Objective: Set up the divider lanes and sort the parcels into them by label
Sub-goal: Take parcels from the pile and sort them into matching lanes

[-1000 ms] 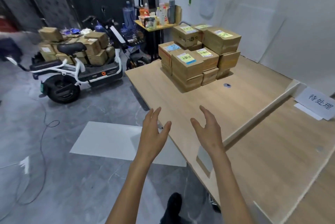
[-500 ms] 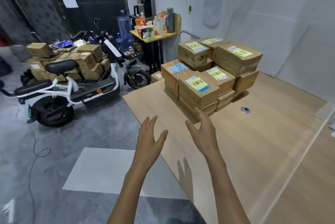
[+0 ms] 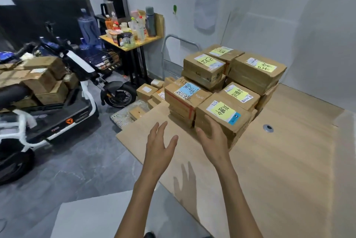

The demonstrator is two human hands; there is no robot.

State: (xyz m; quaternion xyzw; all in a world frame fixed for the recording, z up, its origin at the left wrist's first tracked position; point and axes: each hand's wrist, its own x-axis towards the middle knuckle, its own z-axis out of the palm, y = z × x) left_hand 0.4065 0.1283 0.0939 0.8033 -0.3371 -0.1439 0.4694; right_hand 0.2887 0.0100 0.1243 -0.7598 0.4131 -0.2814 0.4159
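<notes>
Cardboard, brown: spare boxes piled on scooter (image 3: 48, 103), far L, off the table, untouched. Loose boxes (image 3: 146, 91) on floor past the table's far corner.

L hand (image 3: 158, 145): fingers straight and spread, thumb out, nothing held. Hovers over near-L corner of table (image 3: 279, 170), just short of the pile.

R hand (image 3: 213, 141): open, palm inward, fingers laid at near face of front parcel (image 3: 227, 122) (yellow label w/ blue tab). Contact probable, no grip closed.

Parcel stack (image 3: 240, 83): back-L part of table, approx. two tiers. Labels mostly yellow, one blue.

Change vs 1 s ago: hands then well apart from the pile over bare tabletop, now brought up to it. Divider rail & sign at R then, now out of view.

Reads as start of first pick-up. No sorting done so far, pile intact. Lane setup: can't tell.
</notes>
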